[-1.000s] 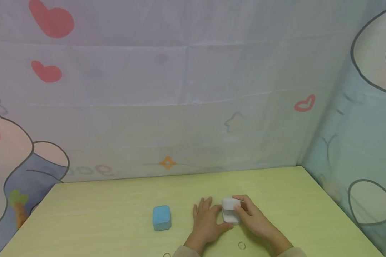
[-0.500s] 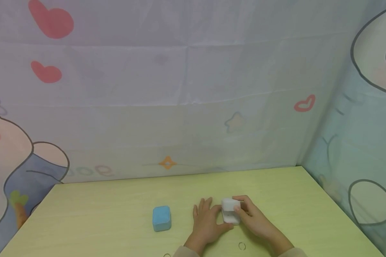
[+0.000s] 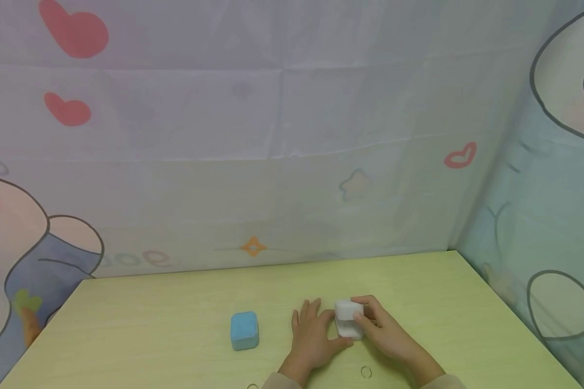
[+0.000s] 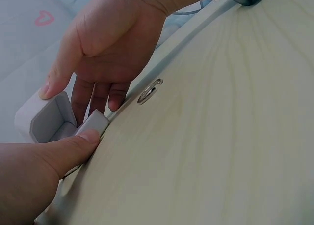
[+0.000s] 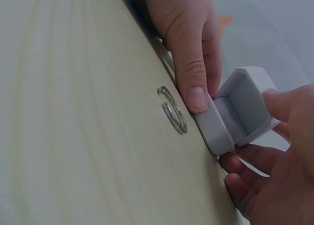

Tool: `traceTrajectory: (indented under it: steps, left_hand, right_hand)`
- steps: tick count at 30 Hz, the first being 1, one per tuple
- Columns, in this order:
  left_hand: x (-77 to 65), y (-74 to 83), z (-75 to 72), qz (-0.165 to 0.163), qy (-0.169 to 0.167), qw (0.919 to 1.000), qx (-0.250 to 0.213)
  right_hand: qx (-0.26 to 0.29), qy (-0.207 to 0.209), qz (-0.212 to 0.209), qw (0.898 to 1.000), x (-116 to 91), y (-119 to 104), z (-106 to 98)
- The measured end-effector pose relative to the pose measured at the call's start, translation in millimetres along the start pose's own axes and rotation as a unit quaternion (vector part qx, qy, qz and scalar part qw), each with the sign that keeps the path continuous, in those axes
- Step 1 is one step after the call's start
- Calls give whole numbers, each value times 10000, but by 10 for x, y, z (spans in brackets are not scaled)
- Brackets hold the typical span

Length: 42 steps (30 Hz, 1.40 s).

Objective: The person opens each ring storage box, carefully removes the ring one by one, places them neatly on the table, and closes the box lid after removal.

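Observation:
A small white ring box (image 3: 349, 310) stands on the table with its lid raised. My left hand (image 3: 313, 335) holds the base from the left; in the left wrist view its thumb (image 4: 73, 149) presses the base's front. From the right, my right hand (image 3: 386, 332) grips the raised lid (image 5: 252, 95), thumb on its edge, other fingers behind and below the box. The grey lining (image 4: 55, 119) shows inside the lid. In front of the box a silver ring (image 3: 366, 371) lies on the table; the right wrist view shows its band (image 5: 174, 114) close to the box.
A blue box (image 3: 245, 330), rounded at the corners, sits left of my left hand. Another ring (image 3: 252, 386) is partly cut off at the bottom of the head view. The pale wooden table (image 3: 165, 324) ends at a printed cloth backdrop (image 3: 282, 205) behind and to the right.
The white box's lid has tilted slightly, and the shaded gap under it looks narrower in the head view. Both hands stay in nearly the same place.

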<state>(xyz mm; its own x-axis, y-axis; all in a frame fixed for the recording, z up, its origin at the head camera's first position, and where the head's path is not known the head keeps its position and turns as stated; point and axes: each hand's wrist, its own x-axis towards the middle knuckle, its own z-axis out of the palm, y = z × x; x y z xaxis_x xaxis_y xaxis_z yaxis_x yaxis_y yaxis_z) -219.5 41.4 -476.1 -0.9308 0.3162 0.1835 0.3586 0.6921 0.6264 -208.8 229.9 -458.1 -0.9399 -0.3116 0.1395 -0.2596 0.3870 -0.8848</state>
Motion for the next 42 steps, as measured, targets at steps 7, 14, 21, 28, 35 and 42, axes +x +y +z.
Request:
traceTrajectory:
  steps: [7, 14, 21, 28, 35, 42]
  left_hand:
    - [0, 2, -2, 10, 18, 10000, -2]
    - [3, 2, 2, 25, 63, 10000, -10]
    - [3, 1, 3, 47, 96, 9999, -31]
    - [-3, 2, 1, 19, 70, 10000, -51]
    - [-3, 1, -4, 38, 47, 10000, -44]
    - [1, 5, -9, 56, 72, 9999, -55]
  right_hand:
    - [-94, 80, 40, 9999, -3, -19, 10]
    - [-51, 45, 82, 9999, -4, -8, 0]
    - [-54, 0, 3, 10000, -5, 5, 0]
    - [-14, -62, 122, 9999, -14, 1, 8]
    - [-141, -171, -100, 9997, -20, 8, -3]
    - [-111, -115, -130, 9998, -19, 3, -4]
